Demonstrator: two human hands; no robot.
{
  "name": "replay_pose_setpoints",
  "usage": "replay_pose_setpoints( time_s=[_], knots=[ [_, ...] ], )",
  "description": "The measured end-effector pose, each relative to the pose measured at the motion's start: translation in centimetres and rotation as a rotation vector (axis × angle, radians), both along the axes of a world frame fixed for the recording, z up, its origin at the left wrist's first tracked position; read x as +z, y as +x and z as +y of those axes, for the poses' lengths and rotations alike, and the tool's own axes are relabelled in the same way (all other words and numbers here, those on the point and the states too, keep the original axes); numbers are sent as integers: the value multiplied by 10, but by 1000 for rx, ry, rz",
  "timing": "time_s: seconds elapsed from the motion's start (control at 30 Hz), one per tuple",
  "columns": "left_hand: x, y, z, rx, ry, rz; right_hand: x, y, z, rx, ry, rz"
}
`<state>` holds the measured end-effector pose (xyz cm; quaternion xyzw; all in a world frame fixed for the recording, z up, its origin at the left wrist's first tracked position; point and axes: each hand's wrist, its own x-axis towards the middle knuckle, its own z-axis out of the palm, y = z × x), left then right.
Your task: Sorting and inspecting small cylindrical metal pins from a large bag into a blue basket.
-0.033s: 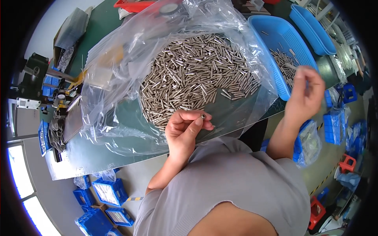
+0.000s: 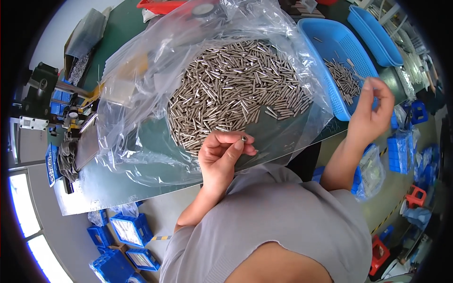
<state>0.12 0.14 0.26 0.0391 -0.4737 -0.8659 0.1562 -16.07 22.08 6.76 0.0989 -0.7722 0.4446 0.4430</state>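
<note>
A wide heap of small metal pins (image 2: pixel 236 89) lies on a clear plastic sheet (image 2: pixel 137 141) over the green table. At the heap's near edge, my left hand (image 2: pixel 222 158) is closed, pinching a metal pin (image 2: pixel 244 138) seen end-on between thumb and forefinger. Off to the right, my right hand (image 2: pixel 373 108) hovers by the near right rim of a blue perforated basket (image 2: pixel 337 104). Its thumb and forefinger pinch a thin metal pin (image 2: pixel 358 76). More loose pins (image 2: pixel 343 81) lie in the basket.
A second blue basket (image 2: pixel 377 37) stands farther right. A dark bench fixture (image 2: pixel 40 94) is at the table's left end. A red tray (image 2: pixel 160 5) sits at the back. Blue crates (image 2: pixel 130 231) stand on the floor, with a red stool (image 2: pixel 416 195) at the right.
My right hand has shifted slightly to the right, and its fingers look sharper than before. My left hand keeps its place and its pinch.
</note>
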Motion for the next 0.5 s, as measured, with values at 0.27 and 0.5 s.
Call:
replay_pose_setpoints(
  time_s=[0.27,0.5],
  knots=[
    [-1,-3,0,7,12,-7,-26,27,-54,805,534,-197],
    [0,-1,-1,-4,-4,-33,-46,27,-75,845,839,-129]
  ],
)
